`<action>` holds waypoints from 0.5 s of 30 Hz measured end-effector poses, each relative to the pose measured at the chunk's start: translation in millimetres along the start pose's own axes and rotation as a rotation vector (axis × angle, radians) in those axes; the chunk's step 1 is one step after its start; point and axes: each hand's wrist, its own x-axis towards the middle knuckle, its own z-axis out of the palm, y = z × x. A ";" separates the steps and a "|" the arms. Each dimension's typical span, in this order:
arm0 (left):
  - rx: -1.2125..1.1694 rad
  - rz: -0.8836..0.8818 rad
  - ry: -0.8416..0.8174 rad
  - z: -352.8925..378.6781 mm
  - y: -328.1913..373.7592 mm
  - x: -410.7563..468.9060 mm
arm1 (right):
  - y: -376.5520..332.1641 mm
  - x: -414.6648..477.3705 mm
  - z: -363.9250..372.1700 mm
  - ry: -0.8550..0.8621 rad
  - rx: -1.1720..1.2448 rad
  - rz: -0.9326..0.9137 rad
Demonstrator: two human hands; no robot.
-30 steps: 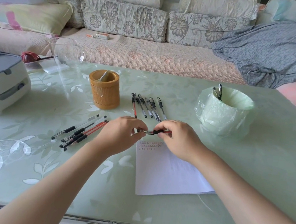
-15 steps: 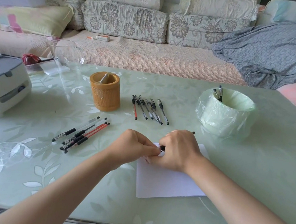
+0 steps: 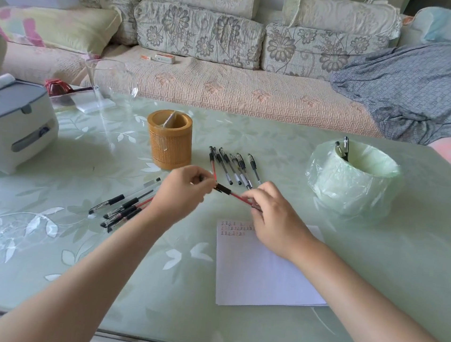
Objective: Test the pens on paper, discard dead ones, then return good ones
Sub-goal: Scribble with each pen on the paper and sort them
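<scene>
- The red pen (image 3: 237,197) is held in the air just beyond the far left corner of the paper (image 3: 263,275). It slants down from left to right, clear of the sheet.
- The left hand (image 3: 185,187) has its fingers curled, with thumb and fingertips pinching the pen's black grip end.
- The right hand (image 3: 275,215) has its fingers closed on the opposite end, above the paper's far edge.
- Only the stretch of pen between the hands shows. Fingers cover both tips, so I cannot tell whether a cap is on.
- The test marks (image 3: 233,228) at the paper's far left corner are too small to read, and the right hand covers some.
- Beyond the paper lies a row of pens (image 3: 233,166), with the bamboo pen holder (image 3: 168,144) farther left.
- Left of the paper, a loose pile of pens (image 3: 124,207) sits partly behind the left forearm.
- Beyond and right of the paper stands the lined bin (image 3: 354,181). Two pens (image 3: 342,149) stick out of it, their lower parts hidden.
</scene>
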 end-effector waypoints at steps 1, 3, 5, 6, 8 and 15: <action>-0.008 -0.005 0.018 -0.7 -3.0 3.4 | 1.0 0.0 -0.6 0.019 0.003 0.014; 0.033 0.014 0.037 0.3 -7.8 9.2 | 4.9 1.5 -2.3 0.046 -0.018 0.050; 0.175 0.064 0.053 0.0 -13.1 12.8 | 6.9 4.8 -4.5 0.098 -0.061 0.099; 0.304 0.098 0.062 -1.6 -16.7 13.5 | 8.1 7.3 -5.2 0.138 -0.080 0.132; 0.621 0.184 0.078 -6.2 -22.7 13.0 | 13.4 14.1 -7.3 0.219 -0.101 0.231; 0.898 0.235 -0.090 -7.1 -37.3 13.8 | 36.4 56.9 -5.2 0.277 -0.159 0.493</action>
